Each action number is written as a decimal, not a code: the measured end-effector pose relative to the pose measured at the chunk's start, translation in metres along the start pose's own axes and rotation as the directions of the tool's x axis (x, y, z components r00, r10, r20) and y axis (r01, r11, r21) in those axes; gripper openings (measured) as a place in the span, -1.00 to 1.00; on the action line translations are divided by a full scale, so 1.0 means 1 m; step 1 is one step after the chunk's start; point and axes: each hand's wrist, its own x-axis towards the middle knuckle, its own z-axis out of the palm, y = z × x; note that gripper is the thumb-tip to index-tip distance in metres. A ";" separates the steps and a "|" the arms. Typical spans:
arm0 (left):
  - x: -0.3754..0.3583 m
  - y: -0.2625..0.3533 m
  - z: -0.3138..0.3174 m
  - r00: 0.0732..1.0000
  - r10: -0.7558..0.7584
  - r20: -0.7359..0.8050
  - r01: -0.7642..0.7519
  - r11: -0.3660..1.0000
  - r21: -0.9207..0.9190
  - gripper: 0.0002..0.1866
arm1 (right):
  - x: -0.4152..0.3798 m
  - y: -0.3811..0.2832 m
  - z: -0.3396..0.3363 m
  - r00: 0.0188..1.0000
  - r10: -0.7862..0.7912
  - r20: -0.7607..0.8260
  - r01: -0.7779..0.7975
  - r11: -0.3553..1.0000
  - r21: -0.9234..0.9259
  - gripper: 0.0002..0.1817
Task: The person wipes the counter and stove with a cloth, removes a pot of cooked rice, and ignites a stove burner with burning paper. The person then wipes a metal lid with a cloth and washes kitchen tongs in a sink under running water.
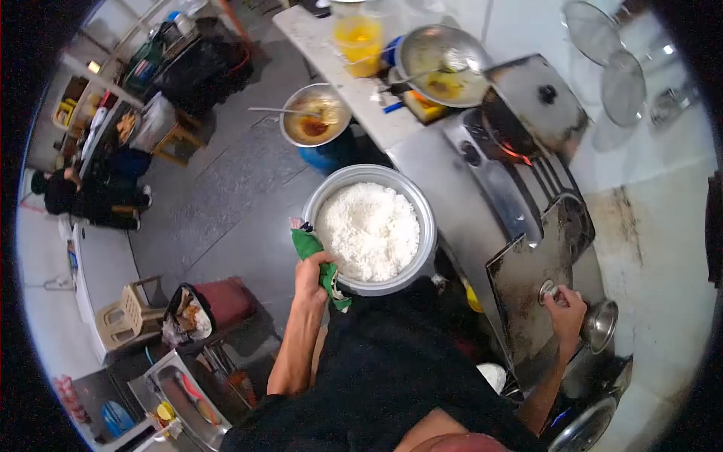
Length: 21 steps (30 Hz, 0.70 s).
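Observation:
A large metal pot (428, 218) filled with cooked white rice (369, 230) is in front of my body. My left hand (309, 280) is closed around a folded green cloth (306, 245) against the pot's left rim. Over to the right, my right hand (566, 310) pinches the round metal knob of a dark, stained rectangular lid (521, 301), which lies tilted over the stove. A small steel bowl (600, 327) stands just beyond that hand. What is beneath the lid is hidden.
A lit burner (516, 153) glows on the stove under a dark pan, near another square lid (538, 94). A wok (443, 64) and a yellow-filled container (358, 45) stand on the counter. A bowl with a spoon (315, 117) stands left of it. A person (64, 192) is far left.

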 end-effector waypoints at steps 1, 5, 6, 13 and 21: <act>-0.010 0.002 0.006 0.999 0.011 -0.030 -0.010 0.999 0.035 -0.80 | 0.008 -0.009 -0.015 0.999 0.042 0.032 -0.043 0.999 0.029 -0.65; -0.032 0.010 0.031 0.987 0.056 -0.152 -0.048 0.997 0.056 -0.78 | 0.038 -0.004 -0.042 0.999 0.004 0.053 -0.007 0.998 0.063 -0.66; -0.034 0.009 0.035 0.982 0.063 -0.177 -0.056 0.997 0.046 -0.77 | 0.045 -0.005 -0.049 0.998 0.014 0.062 -0.018 0.998 0.066 -0.66; -0.039 -0.006 0.058 0.967 0.057 -0.247 -0.076 0.995 -0.065 -0.83 | 0.094 0.004 -0.088 0.984 -0.176 -0.023 0.177 0.983 0.053 -0.75; -0.034 -0.017 0.067 0.952 0.163 -0.260 -0.179 0.983 -0.040 -0.91 | 0.122 0.008 -0.084 0.996 -0.072 -0.062 0.078 0.990 0.118 -0.73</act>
